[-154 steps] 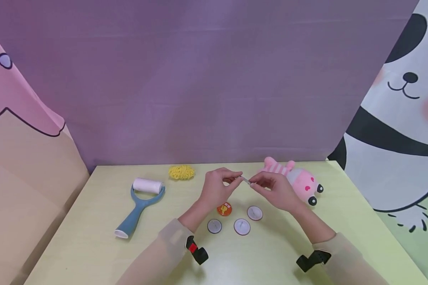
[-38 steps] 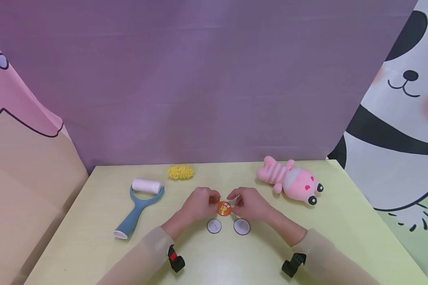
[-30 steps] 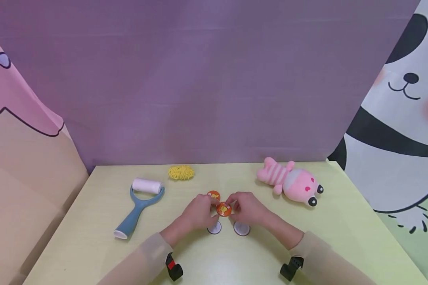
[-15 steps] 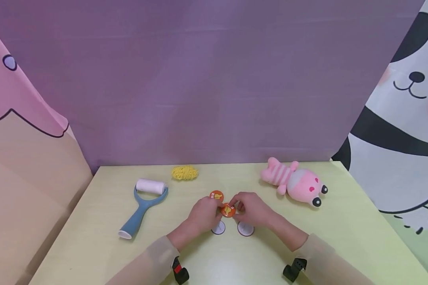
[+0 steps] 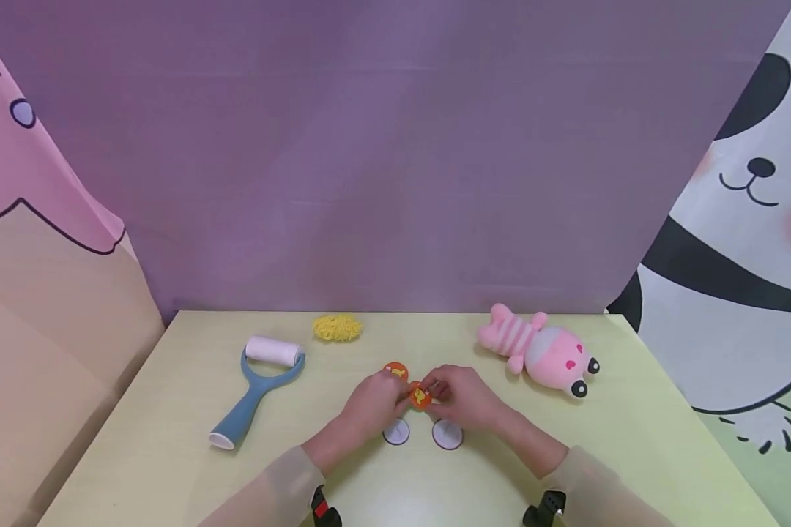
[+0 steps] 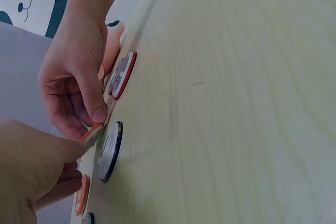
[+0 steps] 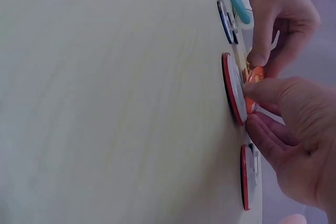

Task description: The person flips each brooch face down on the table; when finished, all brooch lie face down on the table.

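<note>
In the head view, an orange round pin badge (image 5: 420,396) is between my two hands, tilted up. My left hand (image 5: 373,402) pinches its left edge, and my right hand (image 5: 464,397) has thumb and fingers on its right edge. The left wrist view shows the same badge (image 6: 92,136) nearly edge-on between both sets of fingertips. Just behind the left hand lies a second orange badge (image 5: 396,370), face up and partly covered. Two badges lie white back up nearer me, a smaller one (image 5: 396,432) and a larger one (image 5: 447,434). Another badge (image 7: 249,177) shows beneath the right hand in its wrist view.
A blue-handled lint roller (image 5: 253,395) lies on the left of the table (image 5: 171,476). Yellow string (image 5: 338,328) is bundled near the back edge. To the right rests a pink plush toy (image 5: 540,351). A purple backdrop (image 5: 382,161) stands behind the table.
Five seconds ago both hands held a badge raised, edge-on. An orange badge then appeared face up behind; both hands came to the front orange badge, gripped it and tilted it up.
</note>
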Tool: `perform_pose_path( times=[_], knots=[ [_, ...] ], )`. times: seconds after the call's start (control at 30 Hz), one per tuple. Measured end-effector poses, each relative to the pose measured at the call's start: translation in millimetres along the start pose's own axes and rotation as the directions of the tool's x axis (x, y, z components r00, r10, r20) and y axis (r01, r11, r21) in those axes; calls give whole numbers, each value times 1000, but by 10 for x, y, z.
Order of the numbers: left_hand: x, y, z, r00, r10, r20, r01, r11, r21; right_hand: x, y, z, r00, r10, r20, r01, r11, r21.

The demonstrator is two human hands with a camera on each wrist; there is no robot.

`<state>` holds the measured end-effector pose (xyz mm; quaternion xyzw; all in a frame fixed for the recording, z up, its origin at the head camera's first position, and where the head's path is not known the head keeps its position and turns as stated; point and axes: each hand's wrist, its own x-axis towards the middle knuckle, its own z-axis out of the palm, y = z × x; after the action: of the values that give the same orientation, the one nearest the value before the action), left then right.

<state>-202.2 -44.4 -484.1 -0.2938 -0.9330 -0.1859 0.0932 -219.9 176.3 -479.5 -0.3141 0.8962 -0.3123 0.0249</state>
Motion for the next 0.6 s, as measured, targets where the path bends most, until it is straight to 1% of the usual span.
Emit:
perform_pose_path(
  times=[0.03, 0.13, 0.2, 0.3, 0.4, 0.47, 0.53, 0.6],
  knots=[
    [3, -10, -3, 1000, 20, -19, -19, 1000, 9, 7, 15, 2, 1000, -3, 0, 3, 1000, 19],
    [6, -12, -27, 998, 36, -45, -36, 999, 4, 20, 51, 6, 1000, 12, 14, -13, 997, 81],
    [7, -8, -32, 998, 32, -51, -33, 999, -11, 15, 71, 5, 1000, 17, 24, -20, 992, 125],
    [5, -11, -24, 998, 7, -65, -10, 999, -50, -5, 66, 16, 1000, 3, 20, -7, 980, 197],
    [11, -31, 0, 996, -8, -92, -2, 994, -112, -19, 66, 37, 1000, -20, -17, 23, 973, 231],
    [19, -39, -2, 992, -32, -121, 12, 986, -166, -13, 52, 36, 999, -12, -50, 24, 971, 237],
    [32, -40, -37, 986, -63, -153, 28, 975, -221, 10, 12, -1, 996, 14, -88, 8, 969, 245],
    [43, -32, -108, 975, -96, -198, 37, 958, -285, 45, -49, -75, 992, 33, -118, -1, 964, 264]
  ],
)
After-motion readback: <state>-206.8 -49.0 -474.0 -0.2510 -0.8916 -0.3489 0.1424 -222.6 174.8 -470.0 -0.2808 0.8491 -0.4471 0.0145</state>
